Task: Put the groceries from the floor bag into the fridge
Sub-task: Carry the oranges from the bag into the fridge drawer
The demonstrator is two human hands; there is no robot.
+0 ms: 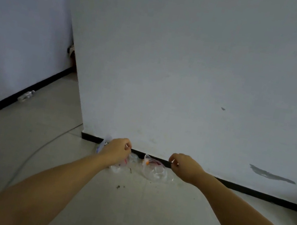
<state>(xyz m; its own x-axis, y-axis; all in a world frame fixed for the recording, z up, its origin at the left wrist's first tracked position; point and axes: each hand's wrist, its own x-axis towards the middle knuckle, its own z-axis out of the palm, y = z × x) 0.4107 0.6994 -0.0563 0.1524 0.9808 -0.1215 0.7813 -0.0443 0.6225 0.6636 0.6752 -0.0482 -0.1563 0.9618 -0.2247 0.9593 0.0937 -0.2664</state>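
White wall and pale tiled floor fill the view. Between the two hands, against the black skirting strip, lies the thin see-through plastic bag, flat and wide, stretched left to right. Something orange and red shows inside. The left hand and right hand have curled fingers that seem to pinch its top edges. It looks soft, light and slippery, so it is best held by both edges
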